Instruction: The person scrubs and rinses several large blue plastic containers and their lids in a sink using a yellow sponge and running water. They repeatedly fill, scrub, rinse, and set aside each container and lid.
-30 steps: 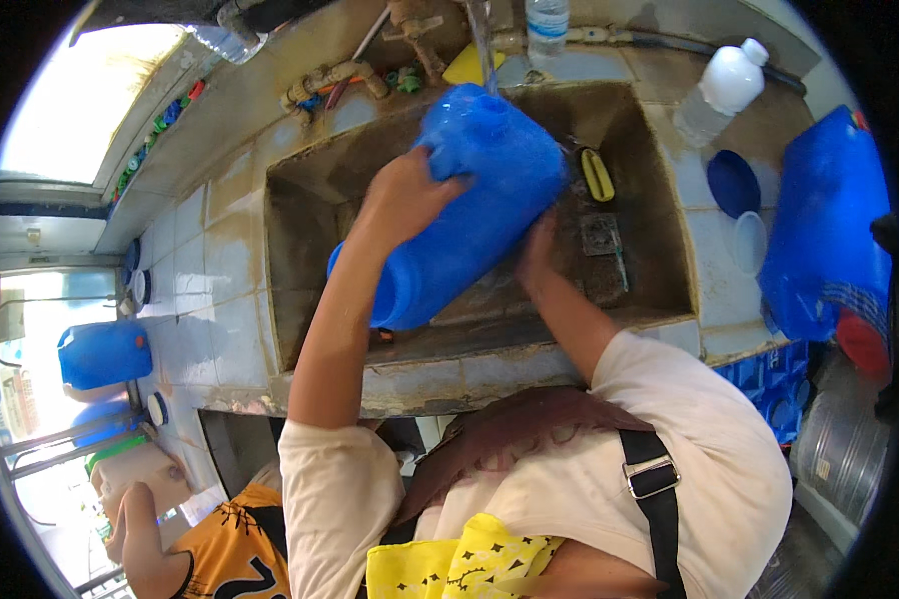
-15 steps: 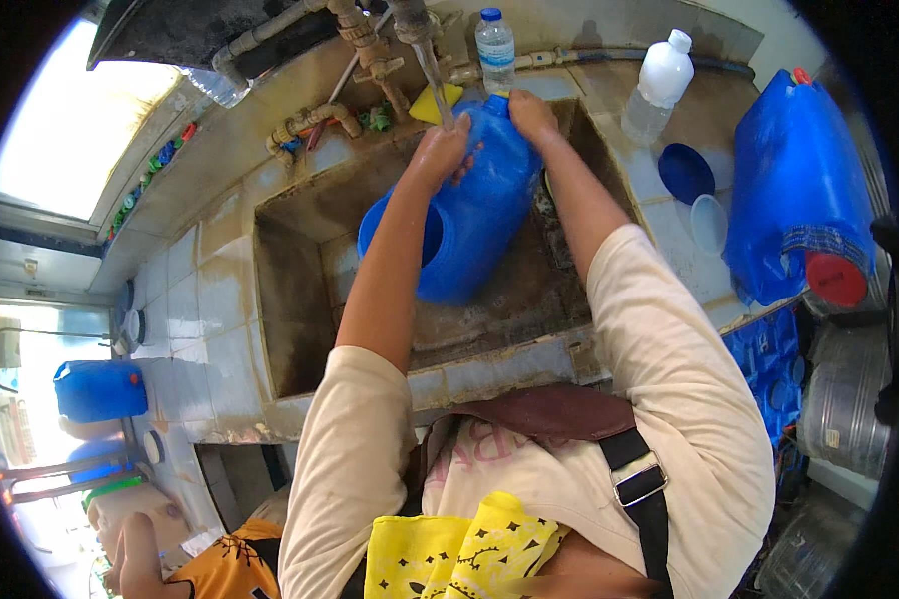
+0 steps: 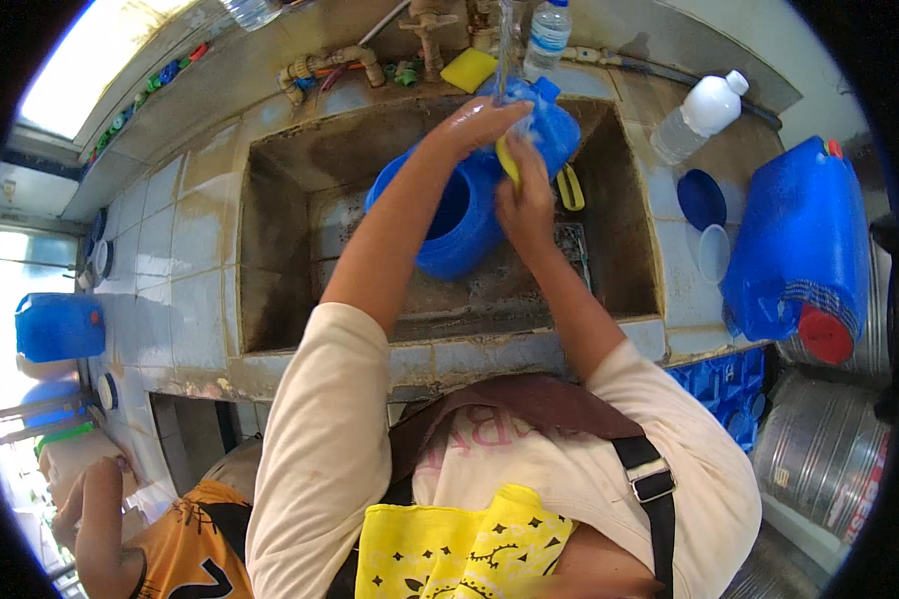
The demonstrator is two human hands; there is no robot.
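Observation:
A blue plastic jug (image 3: 561,135) with a blue cap leans in the sink (image 3: 599,329) under running water (image 3: 505,50). Below and left of it is a round-mouthed blue container (image 3: 454,262); whether the two are joined I cannot tell. My left hand (image 3: 477,127) is wet, its visible fingers stretched out over the jug in the stream. Close beside it, my right hand (image 3: 529,195) is closed on a yellow sponge (image 3: 507,163), mostly covered by the fingers. A yellow handle-like piece (image 3: 570,188) lies in the sink right of the jug.
Another yellow sponge (image 3: 468,70) and a small water bottle (image 3: 547,38) stand behind the sink. Right are a white-topped bottle (image 3: 704,112), a dark blue lid (image 3: 701,200), a white lid (image 3: 713,253) and a large blue jerry can (image 3: 799,230). A person in orange (image 3: 185,534) is at lower left.
My right hand has come down from the jug's neck toward me, the sponge now showing in it. My left hand has shifted off the jug's side into the stream. The view has tilted.

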